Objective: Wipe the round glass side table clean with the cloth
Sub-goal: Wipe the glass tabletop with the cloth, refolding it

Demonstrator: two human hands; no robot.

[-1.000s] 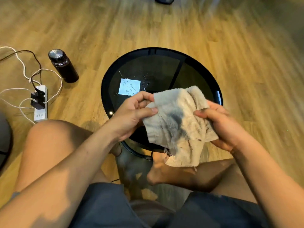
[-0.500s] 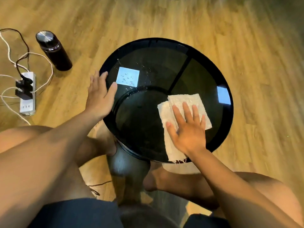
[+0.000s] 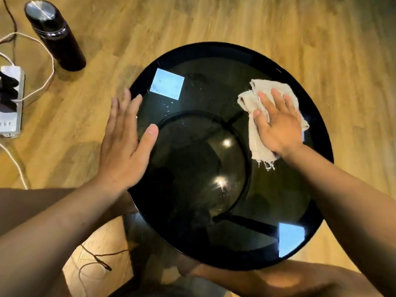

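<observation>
Cloth lengthwise near-to-far under flat right hand.

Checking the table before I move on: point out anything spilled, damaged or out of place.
Small droplets or specks dot the glass table at its far left, beside the square reflection, not yet wiped. The cloth under the right hand is frayed, threads trailing at its near edge. Nothing looks broken or tipped.

The right hand now presses the cloth farther out, near the counter's far right rim; the cloth is more bunched.
</observation>
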